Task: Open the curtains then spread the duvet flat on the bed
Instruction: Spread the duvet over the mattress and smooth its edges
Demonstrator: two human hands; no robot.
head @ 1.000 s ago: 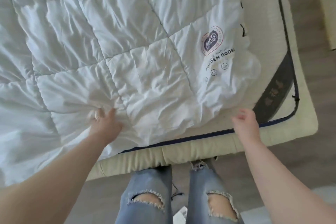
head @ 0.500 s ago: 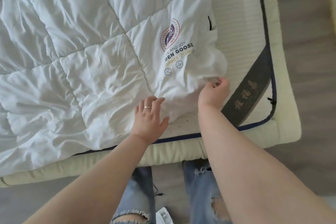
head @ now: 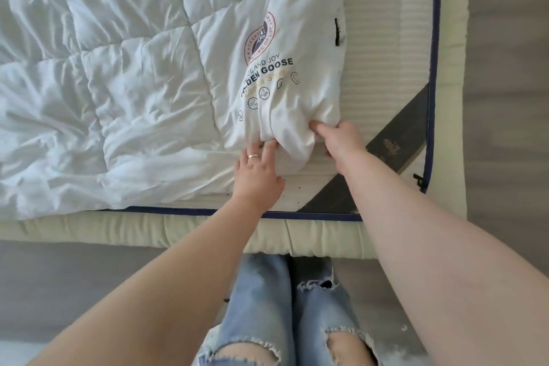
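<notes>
White quilted duvet (head: 142, 74) lies wrinkled across the bed (head: 386, 116), its printed corner bunched short of the mattress edge, leaving bare mattress at the near right corner. Right hand (head: 341, 140) grips the bunched corner, thumb on top. Left hand (head: 258, 169), ring on one finger, rests on the duvet beside it, fingertips tucked into a fold; whether it is grasping cannot be told.

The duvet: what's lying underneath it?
Under the duvet lies a pale ribbed mattress, bare along the right side and near corner. Whether a sheet or anything else sits beneath the covered part is hidden.
</notes>
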